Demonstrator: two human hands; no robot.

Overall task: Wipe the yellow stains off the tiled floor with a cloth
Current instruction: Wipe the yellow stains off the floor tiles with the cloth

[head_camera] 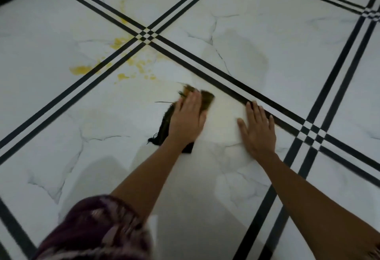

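Two bare hands are showing, one cloth, and several yellow stains on a glossy white floor (267,33) of marble-patterned tiles with thin grey veins. Paired black stripes (205,62) are crossing the floor diagonally, forming small checkered squares at three visible junctions.

The left hand (188,119) is lying flat, fingers straight and close together, palm pressing down on the cloth (164,125) without gripping it. The cloth is dark, limp and crumpled, with frayed threads trailing from its edges; a brownish corner is poking out beyond the fingertips. It is lying on the middle tile, near the black stripe.

The right hand (257,131) is resting flat on the bare tile just beside the cloth hand, fingers spread wide, holding nothing; its fingertips are touching the edge of a black stripe.

The stains (82,69) are lying beyond the cloth, apart from it: blotchy, irregular patches and small flecks scattered around the nearest stripe crossing, on both sides of the stripes, with fainter smears farther up. A pale yellowish film is showing between the two hands.

A purple patterned sleeve (98,231) is blurring at the bottom left
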